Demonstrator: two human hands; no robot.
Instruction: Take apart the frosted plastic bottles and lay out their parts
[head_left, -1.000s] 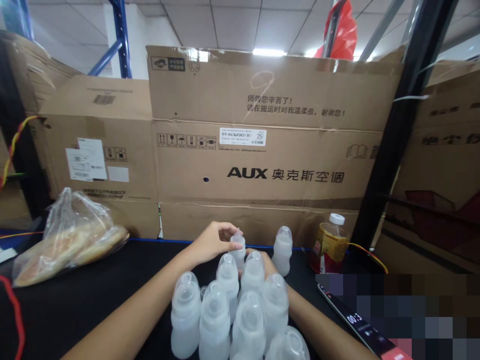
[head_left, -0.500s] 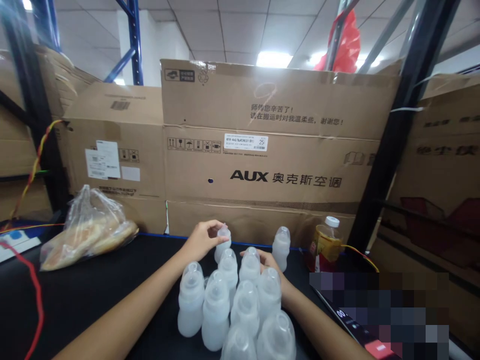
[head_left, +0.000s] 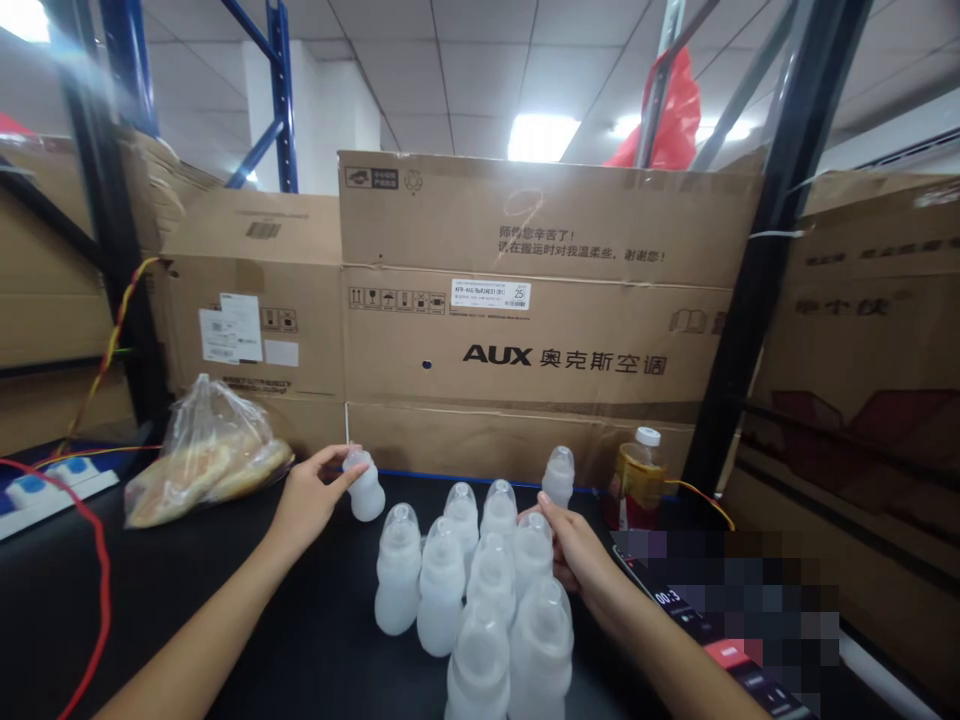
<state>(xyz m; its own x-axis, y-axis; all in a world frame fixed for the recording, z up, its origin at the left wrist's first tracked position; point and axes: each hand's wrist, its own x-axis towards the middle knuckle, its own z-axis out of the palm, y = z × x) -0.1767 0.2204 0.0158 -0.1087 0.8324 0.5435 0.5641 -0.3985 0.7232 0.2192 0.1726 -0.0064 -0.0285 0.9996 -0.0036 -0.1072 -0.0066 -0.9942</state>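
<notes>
A: Your camera rides on your head, doesn't it?

B: Yes, and it faces forward and down across the black table (head_left: 330,640), close above your left hand (head_left: 315,490) and right hand (head_left: 570,545) near the frame's bottom.

A: How far does your view reach?

B: To the cardboard boxes (head_left: 525,340) beyond the table, and the ceiling (head_left: 450,60) above.

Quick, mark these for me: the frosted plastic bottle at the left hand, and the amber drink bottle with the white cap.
Frosted plastic bottle (head_left: 367,497): head view, point on its body.
Amber drink bottle with white cap (head_left: 637,487): head view, point on its label.
</notes>
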